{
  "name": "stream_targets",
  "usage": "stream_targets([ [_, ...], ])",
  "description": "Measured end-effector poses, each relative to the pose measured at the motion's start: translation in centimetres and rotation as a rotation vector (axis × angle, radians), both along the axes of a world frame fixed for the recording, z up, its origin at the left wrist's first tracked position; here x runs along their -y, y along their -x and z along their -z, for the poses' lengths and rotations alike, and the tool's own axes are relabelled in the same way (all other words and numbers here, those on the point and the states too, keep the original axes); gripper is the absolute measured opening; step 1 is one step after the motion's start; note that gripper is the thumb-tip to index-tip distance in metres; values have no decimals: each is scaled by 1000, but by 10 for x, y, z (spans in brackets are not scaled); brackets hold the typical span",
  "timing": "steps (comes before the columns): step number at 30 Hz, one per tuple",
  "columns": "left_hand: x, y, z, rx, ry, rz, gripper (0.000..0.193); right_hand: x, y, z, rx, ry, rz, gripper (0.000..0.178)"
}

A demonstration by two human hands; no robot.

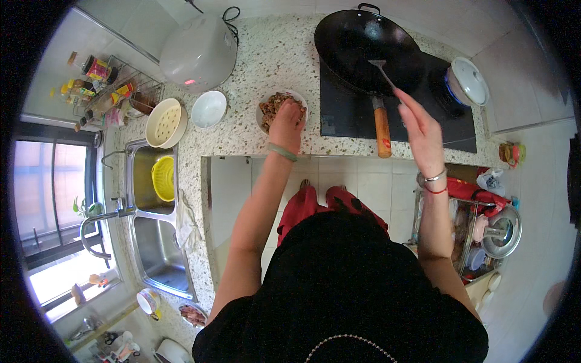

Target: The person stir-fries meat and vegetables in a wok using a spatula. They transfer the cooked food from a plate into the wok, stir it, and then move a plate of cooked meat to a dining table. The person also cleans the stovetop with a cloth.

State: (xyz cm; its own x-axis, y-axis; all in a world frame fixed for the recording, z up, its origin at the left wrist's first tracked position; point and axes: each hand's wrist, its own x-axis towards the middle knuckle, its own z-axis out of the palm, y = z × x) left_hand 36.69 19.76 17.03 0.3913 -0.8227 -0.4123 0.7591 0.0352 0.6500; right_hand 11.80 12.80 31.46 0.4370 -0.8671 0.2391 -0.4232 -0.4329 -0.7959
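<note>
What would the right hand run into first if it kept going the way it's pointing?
Most likely the black wok. The right hand points up toward it, and the spatula in its fingers already reaches over the pan. How high the spatula sits above the bottom is unclear.

A speckled stone counter runs along the tiled wall and bends around a steel double sink (with a curved tap) beside a bright window, while the floor is of pale square tiles.
</note>
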Motion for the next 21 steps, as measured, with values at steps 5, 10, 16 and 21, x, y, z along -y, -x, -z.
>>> stream_targets([
  [5, -5, -33, -11, 40, -58, -73, 50, -9, -111, 76, 716, -850, -150, 43],
  [10, 3, -68, 27, 57, -325, -257, 50, 29, -165, 196, 488, -1034, 334, 41],
  [16, 11, -118, 114, 360, -563, -71, 55, 43, -180, 264, 440, -1205, 294, 27],
  [21, 20, -115, 90, 323, -754, 184, 51, 37, -185, 258, 455, -1226, 333, 22],
])
